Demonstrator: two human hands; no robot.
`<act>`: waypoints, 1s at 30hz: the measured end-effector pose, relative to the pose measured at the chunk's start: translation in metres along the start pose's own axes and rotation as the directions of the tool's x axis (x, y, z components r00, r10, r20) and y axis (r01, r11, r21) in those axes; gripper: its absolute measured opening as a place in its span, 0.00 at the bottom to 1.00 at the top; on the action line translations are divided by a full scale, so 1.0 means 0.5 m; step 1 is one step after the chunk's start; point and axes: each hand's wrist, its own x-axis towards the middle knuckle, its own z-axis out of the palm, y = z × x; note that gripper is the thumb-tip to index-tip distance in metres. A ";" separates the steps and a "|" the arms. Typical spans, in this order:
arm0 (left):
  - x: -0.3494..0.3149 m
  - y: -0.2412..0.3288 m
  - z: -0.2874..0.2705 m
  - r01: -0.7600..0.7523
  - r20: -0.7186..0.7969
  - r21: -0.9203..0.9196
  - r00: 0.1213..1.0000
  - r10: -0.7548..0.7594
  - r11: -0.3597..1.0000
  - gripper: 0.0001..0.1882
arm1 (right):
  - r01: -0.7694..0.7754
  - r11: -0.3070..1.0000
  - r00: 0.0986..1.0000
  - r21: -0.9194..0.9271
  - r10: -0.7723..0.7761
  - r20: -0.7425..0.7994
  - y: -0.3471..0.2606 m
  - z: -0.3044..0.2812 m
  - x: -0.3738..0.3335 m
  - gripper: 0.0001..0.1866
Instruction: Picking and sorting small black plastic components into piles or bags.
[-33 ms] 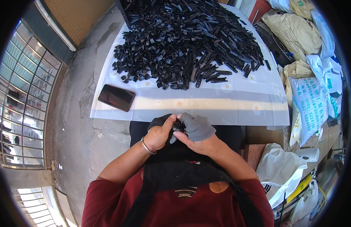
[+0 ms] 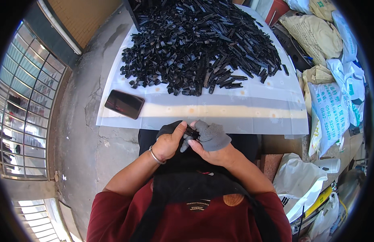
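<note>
My left hand (image 2: 169,142), partly covered by a dark glove and with a bracelet at the wrist, is closed on a small black plastic piece (image 2: 191,132). Its thumb lies along the piece's left side. From the other side my right hand (image 2: 213,139), in a grey dotted glove with bare thumb, pinches the same piece. Both hands meet over my lap, just before the table's near edge. Fingers cover much of the piece, so its full shape is hidden. A large heap of similar black plastic pieces (image 2: 195,44) covers the far part of the table.
A dark phone (image 2: 124,104) lies at the near left of the table, on the white plastic sheet (image 2: 219,121). Stuffed sacks (image 2: 314,36) and a printed white bag (image 2: 328,115) crowd the right side. A white plastic bag (image 2: 297,177) sits lower right.
The black piece has turned slightly between my fingers and shows a straighter edge. My right thumb has shifted a little to the right. The heap and phone stay put.
</note>
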 end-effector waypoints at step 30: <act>-0.040 0.107 -0.022 -0.352 0.137 0.226 0.935 0.329 0.908 0.22 | 0.124 0.924 0.988 -0.362 -0.080 0.133 -0.031 -0.034 0.000 0.14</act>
